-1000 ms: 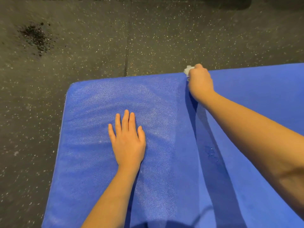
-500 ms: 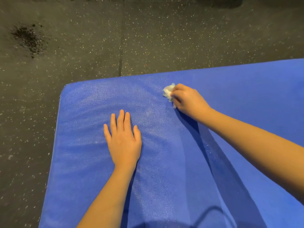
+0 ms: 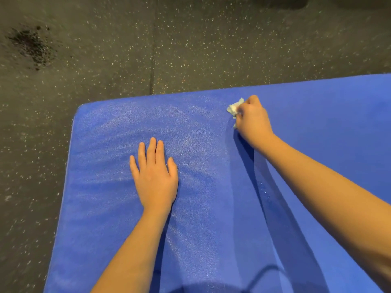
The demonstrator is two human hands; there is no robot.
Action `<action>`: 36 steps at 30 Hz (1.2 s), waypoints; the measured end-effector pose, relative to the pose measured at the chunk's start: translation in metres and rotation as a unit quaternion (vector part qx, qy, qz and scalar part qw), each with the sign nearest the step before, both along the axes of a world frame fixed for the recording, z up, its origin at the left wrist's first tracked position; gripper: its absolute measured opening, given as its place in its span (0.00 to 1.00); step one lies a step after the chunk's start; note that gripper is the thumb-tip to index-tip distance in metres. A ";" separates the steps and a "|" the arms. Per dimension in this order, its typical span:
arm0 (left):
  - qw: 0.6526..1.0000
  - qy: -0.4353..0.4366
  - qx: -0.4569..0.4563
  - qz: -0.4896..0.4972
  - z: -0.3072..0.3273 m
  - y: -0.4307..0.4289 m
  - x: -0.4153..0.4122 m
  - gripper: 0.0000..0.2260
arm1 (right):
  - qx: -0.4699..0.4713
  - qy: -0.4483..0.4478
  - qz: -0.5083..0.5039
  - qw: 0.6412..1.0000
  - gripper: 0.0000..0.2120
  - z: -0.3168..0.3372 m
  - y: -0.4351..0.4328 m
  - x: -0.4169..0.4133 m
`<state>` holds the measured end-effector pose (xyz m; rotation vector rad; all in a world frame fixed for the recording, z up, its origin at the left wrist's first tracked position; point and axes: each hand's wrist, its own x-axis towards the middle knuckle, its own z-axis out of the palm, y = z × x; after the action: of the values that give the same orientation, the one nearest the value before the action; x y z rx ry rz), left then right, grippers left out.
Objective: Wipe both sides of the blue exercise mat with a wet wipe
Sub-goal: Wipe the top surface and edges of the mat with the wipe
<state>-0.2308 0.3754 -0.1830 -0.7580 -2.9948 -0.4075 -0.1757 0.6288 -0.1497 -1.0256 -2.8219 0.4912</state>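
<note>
The blue exercise mat lies flat on the floor and fills the lower right of the view. My left hand rests flat on it with fingers straight, pressing the mat down near its left part. My right hand grips a crumpled white wet wipe and holds it against the mat a little short of the far edge. Only a small part of the wipe sticks out past my fingers. A damp streak runs along the mat beside my right forearm.
Dark speckled rubber flooring surrounds the mat at the far side and on the left. A dark patch of grit lies on the floor at the far left. A floor seam runs away from the mat's far edge.
My right hand with the wipe went from the mat's far edge toward me and to the left, then back out toward the far edge. My left hand stayed pressed flat in place.
</note>
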 end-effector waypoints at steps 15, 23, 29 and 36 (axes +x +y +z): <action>1.000 -0.001 0.010 -0.001 0.000 0.002 0.000 0.25 | -0.068 0.006 0.190 0.979 0.08 0.000 -0.053 0.043; 1.000 -0.001 0.012 0.000 0.000 0.001 0.000 0.26 | -0.046 0.057 0.195 0.978 0.10 0.000 -0.078 0.054; 1.000 -0.008 0.016 -0.003 -0.001 0.000 0.000 0.25 | -0.023 0.097 0.070 0.993 0.09 0.001 -0.052 0.052; 1.000 -0.011 0.020 -0.006 0.000 0.001 0.000 0.25 | -0.117 0.041 0.252 0.960 0.13 0.005 -0.093 0.080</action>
<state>-0.2309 0.3760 -0.1833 -0.7723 -2.9934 -0.4772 -0.0958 0.5361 -0.1449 -0.2773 -2.9843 0.9058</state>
